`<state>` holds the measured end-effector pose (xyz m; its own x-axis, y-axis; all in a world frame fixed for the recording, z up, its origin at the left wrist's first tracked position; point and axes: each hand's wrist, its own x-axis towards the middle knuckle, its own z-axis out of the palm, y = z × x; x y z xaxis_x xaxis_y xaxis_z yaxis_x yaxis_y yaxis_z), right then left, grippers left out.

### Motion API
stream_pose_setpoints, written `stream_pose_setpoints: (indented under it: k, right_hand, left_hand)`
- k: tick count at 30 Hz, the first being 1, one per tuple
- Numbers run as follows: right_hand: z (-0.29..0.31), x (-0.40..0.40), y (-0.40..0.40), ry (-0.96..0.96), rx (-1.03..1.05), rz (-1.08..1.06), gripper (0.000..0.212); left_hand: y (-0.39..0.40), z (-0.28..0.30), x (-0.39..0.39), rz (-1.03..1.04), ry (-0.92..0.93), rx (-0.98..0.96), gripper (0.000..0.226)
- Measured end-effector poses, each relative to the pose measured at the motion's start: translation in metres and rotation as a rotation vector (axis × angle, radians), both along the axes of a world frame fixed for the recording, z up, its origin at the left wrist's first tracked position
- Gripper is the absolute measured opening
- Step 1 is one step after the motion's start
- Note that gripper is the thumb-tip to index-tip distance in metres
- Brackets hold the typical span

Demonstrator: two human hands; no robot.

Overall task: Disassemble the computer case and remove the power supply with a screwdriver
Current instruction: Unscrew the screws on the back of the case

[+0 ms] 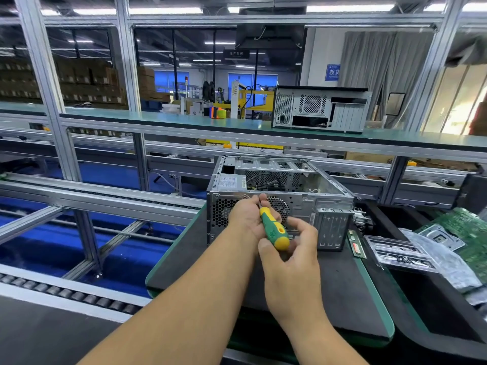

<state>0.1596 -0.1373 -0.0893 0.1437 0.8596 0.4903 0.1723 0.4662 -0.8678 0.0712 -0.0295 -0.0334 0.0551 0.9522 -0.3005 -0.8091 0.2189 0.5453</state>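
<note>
An open silver computer case (324, 204) lies on its side on the black mat (200, 262), rear panel facing me. The power supply (232, 183) with its white label sits inside at the upper left. A green and yellow screwdriver (274, 231) points at the rear panel near the fan grille (281, 205). My right hand (292, 256) grips the handle's end. My left hand (246, 217) pinches the shaft by the tip against the panel; the tip itself is hidden by its fingers.
RAM sticks (356, 243), a clear plastic tray (398, 254) and a green motherboard (466, 233) lie to the right. A second case (320, 109) stands on the green shelf (163, 117) behind. A roller conveyor (66, 295) runs on the left.
</note>
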Motion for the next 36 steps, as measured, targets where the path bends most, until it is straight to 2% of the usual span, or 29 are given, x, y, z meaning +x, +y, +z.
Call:
stream_pose_setpoints:
  k: [3, 6, 8, 11, 16, 19, 25, 29, 36]
  right_hand:
    - [-0.001, 0.000, 0.000, 0.135, -0.117, 0.084, 0.037]
    - [0.001, 0.001, -0.001, 0.068, -0.036, 0.057, 0.029]
    - [0.002, 0.002, 0.000, -0.057, 0.109, 0.024, 0.043]
    - [0.008, 0.003, 0.001, -0.190, 0.154, -0.034, 0.062]
    - [0.011, 0.003, -0.001, -0.185, 0.172, -0.025, 0.067]
    - [0.008, 0.001, -0.004, -0.098, 0.082, 0.017, 0.073]
    - [0.003, -0.006, -0.011, 0.114, -0.089, 0.119, 0.046]
    - [0.008, -0.006, -0.007, 0.082, -0.055, 0.072, 0.035]
    - [0.008, -0.005, -0.006, -0.079, 0.023, 0.002, 0.061]
  left_hand:
    - [0.000, 0.000, 0.003, 0.025, -0.028, -0.007, 0.039]
    - [0.003, -0.002, 0.005, 0.046, -0.059, -0.003, 0.043]
    - [0.002, -0.003, 0.004, 0.046, -0.059, -0.016, 0.045]
    - [-0.007, -0.005, 0.002, 0.010, 0.019, -0.034, 0.043]
    - [-0.024, -0.001, 0.003, -0.043, 0.027, -0.010, 0.039]
    - [-0.017, -0.001, 0.003, -0.003, 0.023, 0.000, 0.037]
    - [-0.007, -0.005, 0.004, 0.014, -0.076, 0.007, 0.034]
    - [-0.008, -0.007, 0.003, 0.009, -0.106, 0.004, 0.035]
    - [-0.009, -0.004, 0.001, 0.016, 0.033, 0.031, 0.033]
